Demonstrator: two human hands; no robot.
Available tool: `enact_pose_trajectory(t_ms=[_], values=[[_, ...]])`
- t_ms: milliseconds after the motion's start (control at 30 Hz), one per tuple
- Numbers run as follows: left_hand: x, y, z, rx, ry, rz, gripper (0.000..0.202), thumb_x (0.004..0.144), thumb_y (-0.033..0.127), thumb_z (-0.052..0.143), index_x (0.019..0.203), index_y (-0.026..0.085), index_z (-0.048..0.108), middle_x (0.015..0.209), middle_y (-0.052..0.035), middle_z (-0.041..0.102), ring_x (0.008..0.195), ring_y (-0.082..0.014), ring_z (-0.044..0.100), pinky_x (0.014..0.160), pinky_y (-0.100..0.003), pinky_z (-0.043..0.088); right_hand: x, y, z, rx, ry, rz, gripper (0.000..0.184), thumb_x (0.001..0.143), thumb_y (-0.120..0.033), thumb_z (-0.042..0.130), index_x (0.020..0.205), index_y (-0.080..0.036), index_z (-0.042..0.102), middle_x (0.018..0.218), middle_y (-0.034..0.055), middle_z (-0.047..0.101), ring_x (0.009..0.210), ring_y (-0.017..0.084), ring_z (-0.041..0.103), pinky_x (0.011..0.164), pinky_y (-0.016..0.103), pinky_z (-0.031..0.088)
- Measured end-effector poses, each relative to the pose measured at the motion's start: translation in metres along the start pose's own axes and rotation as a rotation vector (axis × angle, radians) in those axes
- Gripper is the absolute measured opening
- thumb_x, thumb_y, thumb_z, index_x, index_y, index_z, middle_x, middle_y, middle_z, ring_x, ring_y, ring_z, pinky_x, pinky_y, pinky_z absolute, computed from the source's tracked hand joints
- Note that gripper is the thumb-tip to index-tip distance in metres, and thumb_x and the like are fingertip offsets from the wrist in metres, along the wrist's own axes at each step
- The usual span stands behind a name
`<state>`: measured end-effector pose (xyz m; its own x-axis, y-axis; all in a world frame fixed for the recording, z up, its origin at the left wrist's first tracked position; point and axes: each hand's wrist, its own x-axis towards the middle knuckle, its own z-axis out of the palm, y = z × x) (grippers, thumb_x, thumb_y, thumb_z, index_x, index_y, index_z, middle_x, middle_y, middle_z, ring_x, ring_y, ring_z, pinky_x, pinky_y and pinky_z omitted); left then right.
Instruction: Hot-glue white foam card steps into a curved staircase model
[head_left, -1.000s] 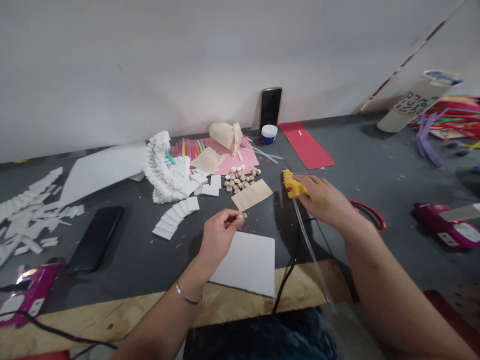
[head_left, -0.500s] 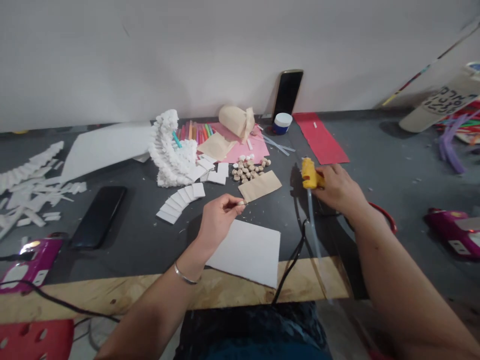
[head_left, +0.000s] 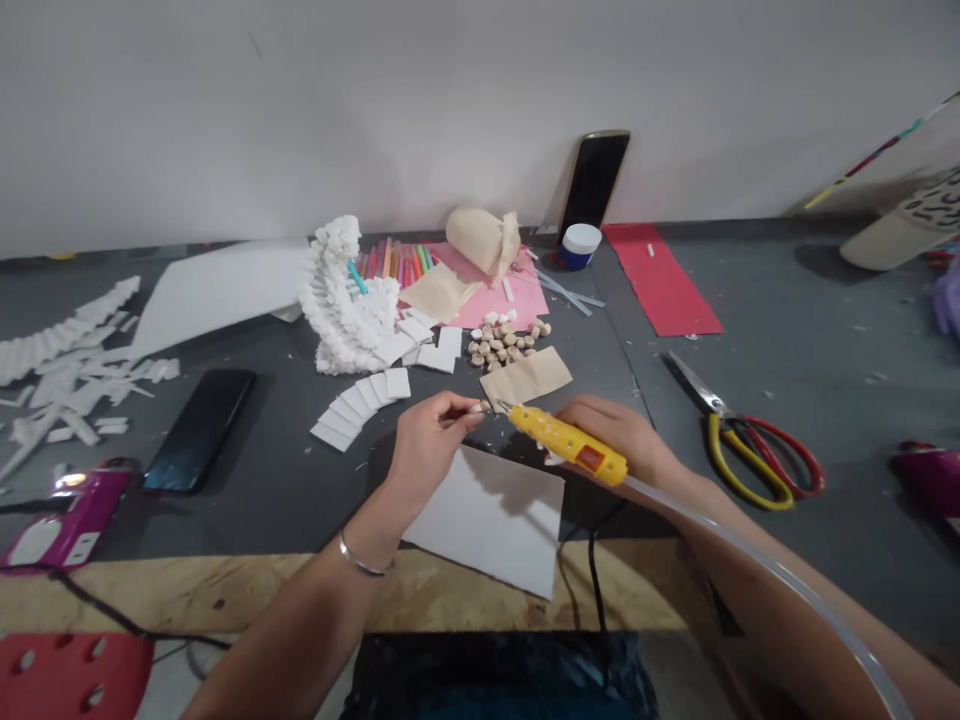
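Note:
A yellow glue gun (head_left: 562, 440) with a clear glue stick trailing from its rear is gripped in my right hand (head_left: 619, 435). Its metal nozzle points left and sits right beside a small pale piece (head_left: 480, 406), which my left hand (head_left: 429, 440) pinches between thumb and fingertips. Whether nozzle and piece touch, I cannot tell. Just beyond the fingertips lies a tan paper strip (head_left: 526, 374), with a pile of small beige round pieces (head_left: 504, 346) behind it. Below both hands is a white card (head_left: 487, 520).
Scissors (head_left: 731, 430) with red and yellow handles lie right. White squares (head_left: 361, 408), a fluffy white structure (head_left: 346, 310) and a black phone (head_left: 200, 430) are left. Behind stand a propped phone (head_left: 596, 185) and a small jar (head_left: 579, 247); red paper (head_left: 664, 278) lies beside them.
My right hand has brought the glue gun left from the right side and turned its nozzle toward the left hand. The scissors are now uncovered. The left hand keeps its pinch.

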<state>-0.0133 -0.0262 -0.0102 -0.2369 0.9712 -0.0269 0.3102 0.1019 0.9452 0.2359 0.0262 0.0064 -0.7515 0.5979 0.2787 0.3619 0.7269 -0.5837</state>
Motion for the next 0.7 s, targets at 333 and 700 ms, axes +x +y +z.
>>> enact_pose_trajectory(t_ms=[333, 700], values=[[-0.0010, 0.0048, 0.0014, 0.019, 0.003, 0.005, 0.011, 0.076, 0.030, 0.072, 0.084, 0.022, 0.075, 0.082, -0.0019, 0.077, 0.073, -0.0160, 0.070, 0.066, -0.024, 0.053, -0.0015, 0.0007, 0.0088, -0.063, -0.022, 0.006, 0.017, 0.096, -0.031, 0.046, 0.087, -0.019, 0.054, 0.080, 0.0044, 0.057, 0.073, 0.016, 0.052, 0.063, 0.027, 0.037], [-0.0043, 0.0100, 0.0017, 0.041, -0.003, 0.004, 0.010, 0.076, 0.026, 0.071, 0.084, 0.022, 0.075, 0.085, -0.0014, 0.077, 0.074, -0.0152, 0.069, 0.068, -0.024, 0.052, 0.0001, 0.0011, 0.0099, -0.124, -0.032, -0.007, 0.017, 0.095, -0.030, 0.047, 0.082, -0.020, 0.049, 0.076, 0.0027, 0.053, 0.068, 0.016, 0.049, 0.059, 0.027, 0.033]])
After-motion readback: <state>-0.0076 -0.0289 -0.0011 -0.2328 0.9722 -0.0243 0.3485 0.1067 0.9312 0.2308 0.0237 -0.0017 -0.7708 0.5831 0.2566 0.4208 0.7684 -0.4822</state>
